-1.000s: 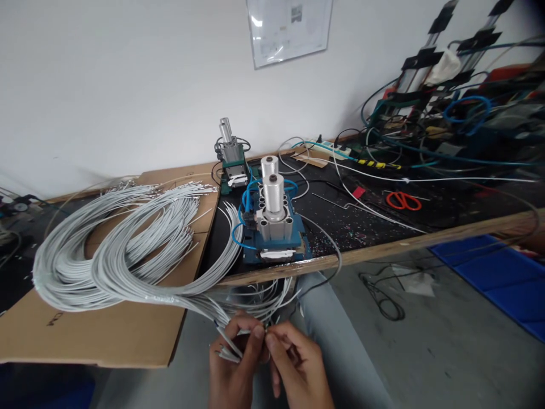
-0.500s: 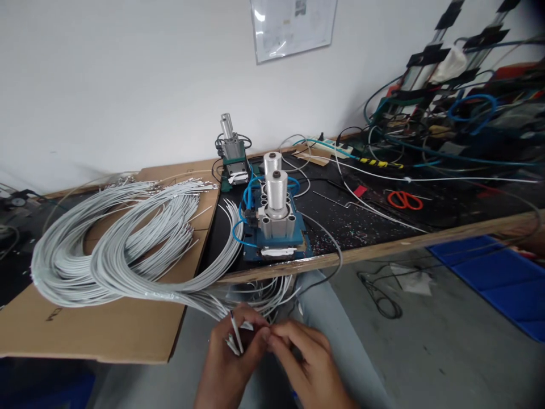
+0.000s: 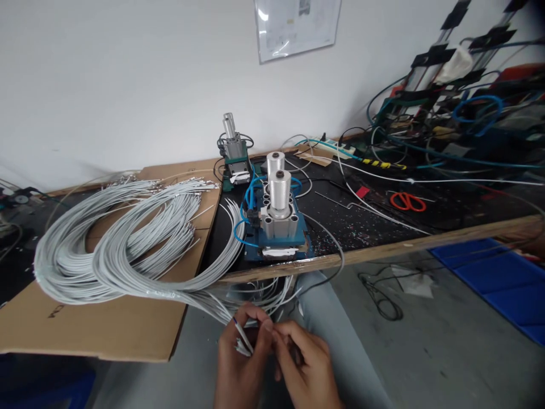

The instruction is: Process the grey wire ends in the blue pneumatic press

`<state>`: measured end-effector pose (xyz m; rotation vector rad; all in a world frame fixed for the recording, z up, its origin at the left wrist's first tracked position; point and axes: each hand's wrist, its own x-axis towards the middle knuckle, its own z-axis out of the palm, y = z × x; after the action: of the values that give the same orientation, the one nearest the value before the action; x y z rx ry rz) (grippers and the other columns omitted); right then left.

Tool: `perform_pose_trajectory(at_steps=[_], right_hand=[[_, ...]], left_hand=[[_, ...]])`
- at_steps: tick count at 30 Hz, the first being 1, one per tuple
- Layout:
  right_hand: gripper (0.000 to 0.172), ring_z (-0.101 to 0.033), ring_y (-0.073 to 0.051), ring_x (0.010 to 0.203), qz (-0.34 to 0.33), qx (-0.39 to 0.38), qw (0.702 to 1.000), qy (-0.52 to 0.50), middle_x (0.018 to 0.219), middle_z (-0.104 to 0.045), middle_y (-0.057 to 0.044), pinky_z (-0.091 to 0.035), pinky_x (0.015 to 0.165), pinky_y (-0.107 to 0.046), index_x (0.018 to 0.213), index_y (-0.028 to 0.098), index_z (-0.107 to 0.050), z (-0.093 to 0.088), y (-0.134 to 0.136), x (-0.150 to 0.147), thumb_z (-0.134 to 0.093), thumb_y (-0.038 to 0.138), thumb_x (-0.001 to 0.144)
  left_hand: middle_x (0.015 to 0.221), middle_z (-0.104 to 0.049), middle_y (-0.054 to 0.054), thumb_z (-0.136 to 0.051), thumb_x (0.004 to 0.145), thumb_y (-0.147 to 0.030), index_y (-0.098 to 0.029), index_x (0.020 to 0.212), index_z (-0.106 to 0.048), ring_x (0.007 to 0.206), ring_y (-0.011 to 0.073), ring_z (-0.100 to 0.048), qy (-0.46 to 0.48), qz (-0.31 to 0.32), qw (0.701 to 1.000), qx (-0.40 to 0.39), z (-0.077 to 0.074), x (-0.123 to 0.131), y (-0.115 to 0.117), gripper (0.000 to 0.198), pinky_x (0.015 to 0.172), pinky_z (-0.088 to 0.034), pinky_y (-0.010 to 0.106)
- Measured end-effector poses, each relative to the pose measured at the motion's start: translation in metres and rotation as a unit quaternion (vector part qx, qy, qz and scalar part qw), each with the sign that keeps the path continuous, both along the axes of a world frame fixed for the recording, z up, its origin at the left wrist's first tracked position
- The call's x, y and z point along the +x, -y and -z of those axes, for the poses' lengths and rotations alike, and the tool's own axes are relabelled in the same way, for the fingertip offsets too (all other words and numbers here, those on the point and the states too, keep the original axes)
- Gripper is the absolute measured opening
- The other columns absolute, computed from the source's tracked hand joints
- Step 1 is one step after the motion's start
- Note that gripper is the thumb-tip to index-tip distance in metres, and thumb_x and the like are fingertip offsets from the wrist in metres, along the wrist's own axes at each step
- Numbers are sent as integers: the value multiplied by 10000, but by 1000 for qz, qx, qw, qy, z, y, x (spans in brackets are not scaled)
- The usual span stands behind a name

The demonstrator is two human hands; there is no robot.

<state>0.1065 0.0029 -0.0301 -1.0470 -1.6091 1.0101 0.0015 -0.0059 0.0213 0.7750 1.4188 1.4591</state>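
Observation:
My left hand is closed around the ends of several white cables, some of which stick out between thumb and forefinger. Beside it, nearly touching at the fingertips, my right hand is pinched closed; what lies between its fingertips is too small to make out. From the left hand the cables run up and left into a big coiled bundle of white cables, which rests on a flat sheet of cardboard. Both hands are below the table's front edge, above my lap.
A blue-based pneumatic fixture with silver cylinders stands at the table edge; a smaller one is behind. Orange-handled scissors and a bent metal rod lie to the right. A blue bin sits below right.
My left hand has shifted slightly right and turned more upright, with the cable ends tilting along with it. My right hand stays pinched close by. The camera view has moved a little.

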Motion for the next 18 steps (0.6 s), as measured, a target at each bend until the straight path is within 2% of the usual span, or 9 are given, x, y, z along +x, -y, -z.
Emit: perform_pose_trajectory(at_steps=[6,12,18], right_hand=[[239,-546,-100,403,8,7,1000,-9,487,-566,72,-431,482,-180,823,224,-660,-2,2,0,-552,259,1033],[232,-557,-84,395,3,18,1000,-11,494,-551,88,-448,479,-151,822,215,-642,0,4,-1,-552,247,1032],[236,-561,-84,386,10,-17,999,-47,510,-553,82,-447,443,-144,859,209,-674,4,5,-3,-542,278,1042]], left_hand=[[538,-420,-100,-849,756,-547,-206,812,-720,484,75,-454,-8,-21,1000,-3,8,-7,4,368,458,-357,152],[504,-452,-98,-879,710,-552,-187,701,-675,427,53,-380,30,7,999,-19,3,-10,2,417,424,-301,145],[519,-474,-82,-839,761,-551,-187,690,-656,453,70,-381,2,-15,1000,7,7,-4,2,414,448,-334,163]])
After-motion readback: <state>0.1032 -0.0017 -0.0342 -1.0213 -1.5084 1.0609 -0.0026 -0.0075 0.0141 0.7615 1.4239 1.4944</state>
